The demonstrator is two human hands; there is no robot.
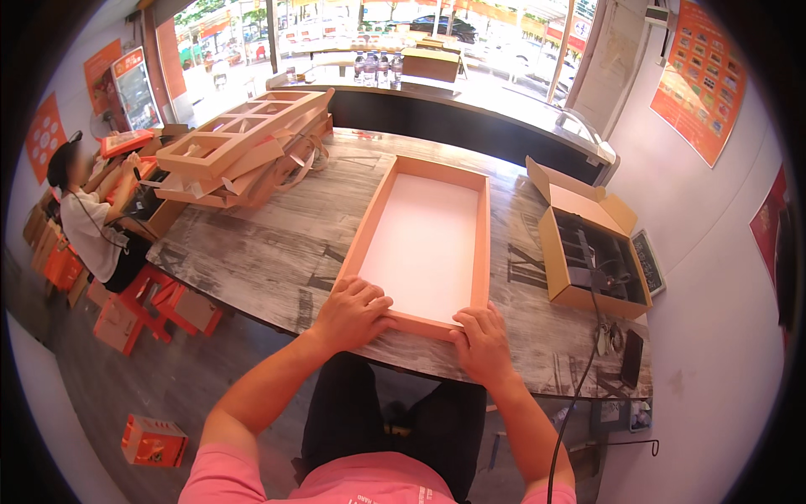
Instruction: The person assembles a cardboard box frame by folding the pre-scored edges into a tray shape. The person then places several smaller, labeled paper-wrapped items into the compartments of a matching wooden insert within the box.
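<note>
Head view: grips tray (424, 244) at near corners with left hand (351, 317) and right hand (484, 340), clamped on it. Re tray: rests on table (273, 256) by near edge, between cardboard stack (200, 165) at left and open box (557, 269) at right, touching neither. Also shows co-worker (89, 225) at far left.

Shallow tray (424, 244), mid-frame: orange-tan walls, pinkish-white base. Tabletop (277, 260) beneath: streaky grey wood grain, darker lettered motifs. Open carton (557, 265), right: tan outside, black contents (579, 244). Cardboard stack (206, 164), upper left: tan-brown. Counter front (420, 134), upper middle: black. Poster (701, 84), upper right: orange, gridded with small pictures; wall (697, 252) pale lilac-grey. Far left, co-worker's top (84, 223) white, stools (155, 302) red. Floor box (155, 441), lower left: orange-red. Bottom edge: pink shirt (378, 479) with white print; black trousers (336, 403).
</note>
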